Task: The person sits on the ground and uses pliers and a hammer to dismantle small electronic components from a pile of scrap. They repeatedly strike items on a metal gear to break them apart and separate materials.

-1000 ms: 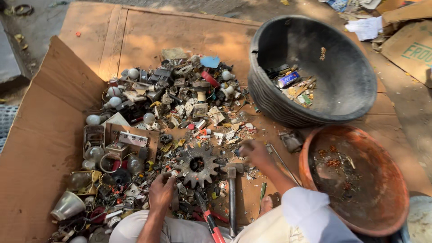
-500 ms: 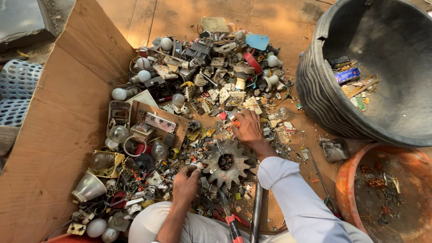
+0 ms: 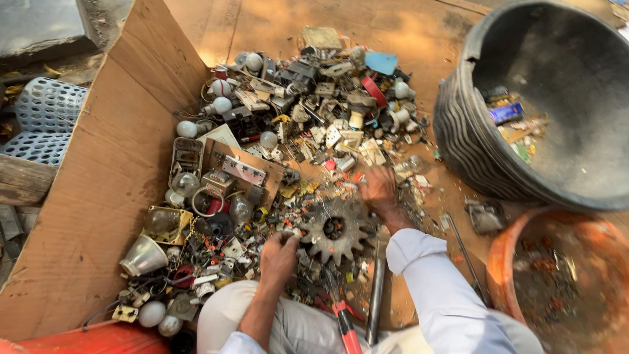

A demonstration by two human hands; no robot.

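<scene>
Down at the near edge of the scrap pile, my left hand (image 3: 278,259) is curled, fingers pinched together on some small bit I can't make out, touching the litter just left of a rusty gear wheel (image 3: 335,229). My right hand (image 3: 379,192) sits just beside the gear's upper right, palm down on the scrap, fingers blurred, so I cannot tell if that grip is spread or pinching anything. White sleeve (image 3: 438,288) runs back from it toward me.

Gear lies flat, teeth out, in the pile between both hands. Near its lower edge a metal rod (image 3: 376,298) points toward me, and a red-handled tool (image 3: 343,321) lies just left of that.

Pile itself (image 3: 308,124) is mixed switches, plugs, wire and plastic bits, with white bulbs (image 3: 221,105) along its left side and a metal lamp shade (image 3: 143,256) at lower left. All of it rests on a big cardboard sheet (image 3: 98,196) with its left flap raised.

Right of the pile stands a black rubber tub (image 3: 472,151) holding a few scraps, and below it an orange basin (image 3: 504,269) with rusty bits. Perforated pale plastic crate (image 3: 46,118) lies outside the cardboard, far left.
</scene>
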